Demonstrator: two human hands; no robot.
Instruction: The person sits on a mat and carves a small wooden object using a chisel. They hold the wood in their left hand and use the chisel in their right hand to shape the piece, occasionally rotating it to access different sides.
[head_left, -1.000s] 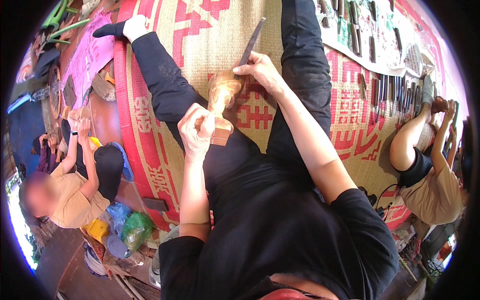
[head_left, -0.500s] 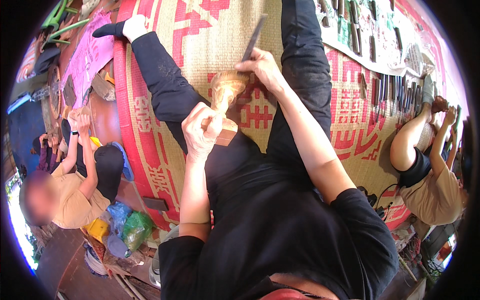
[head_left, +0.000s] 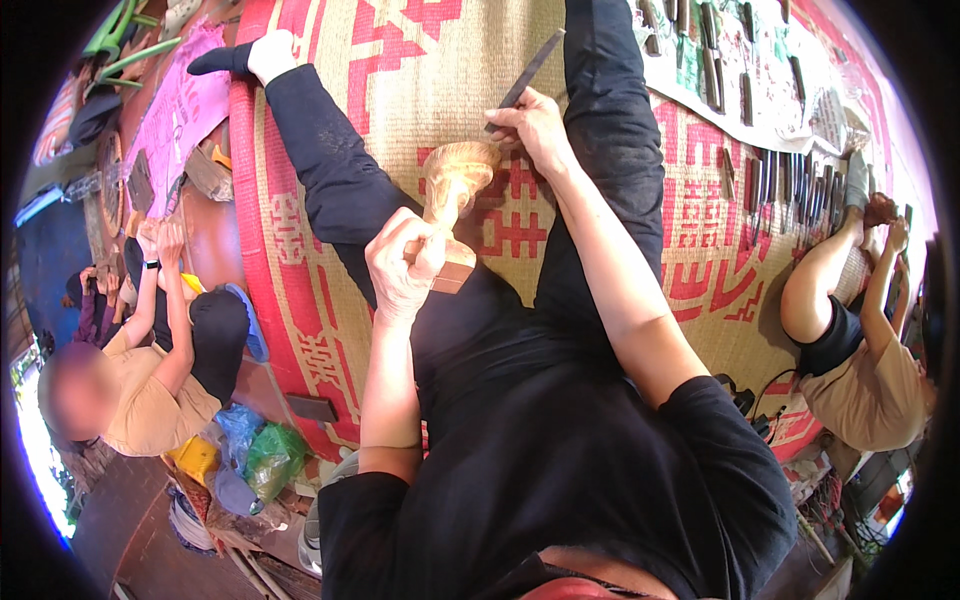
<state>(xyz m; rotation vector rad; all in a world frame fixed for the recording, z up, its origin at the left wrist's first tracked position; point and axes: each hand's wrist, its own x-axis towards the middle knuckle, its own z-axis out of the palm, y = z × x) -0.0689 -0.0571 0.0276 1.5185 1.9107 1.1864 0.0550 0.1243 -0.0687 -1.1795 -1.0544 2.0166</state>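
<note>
My left hand (head_left: 402, 262) is closed around the lower part of a pale carved wooden figure (head_left: 450, 190). The carving has a broad rounded top, a narrower waist and a blocky square base (head_left: 454, 268) that juts out beside my fingers. In my right hand (head_left: 533, 130) is a long, flat, dark carving tool (head_left: 538, 72), gripped near its lower end, with the rest slanting up and to the right. That lower end sits just beyond the carving's rounded top; I cannot tell whether they touch. Both hands are over my lap, between my outstretched legs.
I sit on a red and straw-coloured woven mat (head_left: 470, 60). Several dark-handled tools lie on a white sheet (head_left: 735, 120) at the far right, with a row of chisels (head_left: 795, 190) below it. People sit at left (head_left: 160, 370) and right (head_left: 865, 370). Plastic bags (head_left: 275, 460) lie lower left.
My right hand has moved slightly right and up with the tool, which now leans further right. More of the carving's top shows. My left hand and the carving have hardly moved.
</note>
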